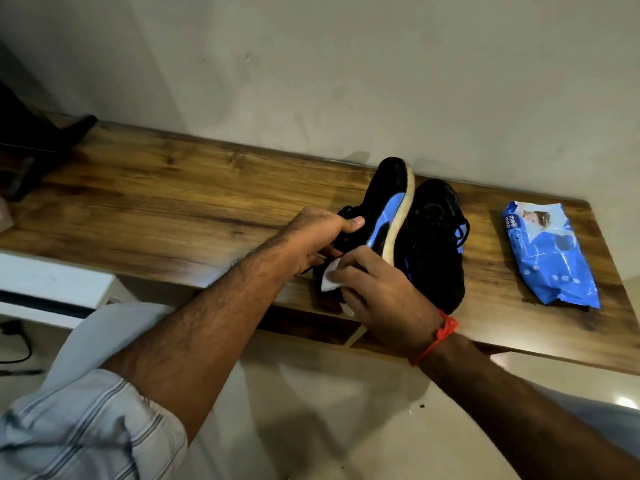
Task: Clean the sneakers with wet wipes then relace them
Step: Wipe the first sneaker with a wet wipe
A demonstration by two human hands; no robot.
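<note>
My left hand (317,237) grips a black sneaker (388,199) with a blue side panel and a cream sole edge, tilted on its side above the wooden table (173,202). My right hand (377,289) pinches a white wet wipe (330,277) and presses it against the heel end of that sneaker. A second black sneaker (436,237) with black laces stands on the table just right of the held one, partly behind my right hand.
A blue pack of wet wipes (550,254) lies on the table at the right, near the edge. Dark objects (38,147) sit at the table's far left. A pale wall runs behind the table. White furniture (52,282) and a cable lie at lower left.
</note>
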